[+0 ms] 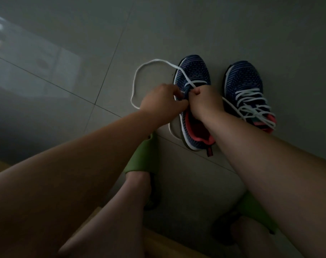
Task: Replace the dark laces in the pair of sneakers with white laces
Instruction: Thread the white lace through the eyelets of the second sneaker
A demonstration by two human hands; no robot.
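Note:
Two dark blue knit sneakers with coral lining stand side by side on the tiled floor. The right sneaker [246, 84] is threaded with a white lace [251, 103] whose ends lie loose over its collar. On the left sneaker [193, 71], a white lace [139, 71] crosses the lowest eyelets and loops out over the floor to the left. My left hand [162, 101] pinches that lace at the shoe's left eyelet row. My right hand [205, 101] grips the lace with curled fingers at the right eyelet row. Both hands cover the middle of the shoe.
My feet in green slides [139, 157] rest on the grey floor tiles [195, 25] just below the sneakers; the other green slide [251, 207] is at lower right. A wooden edge [158, 243] shows at the bottom. A bright reflection lies on the floor at far left.

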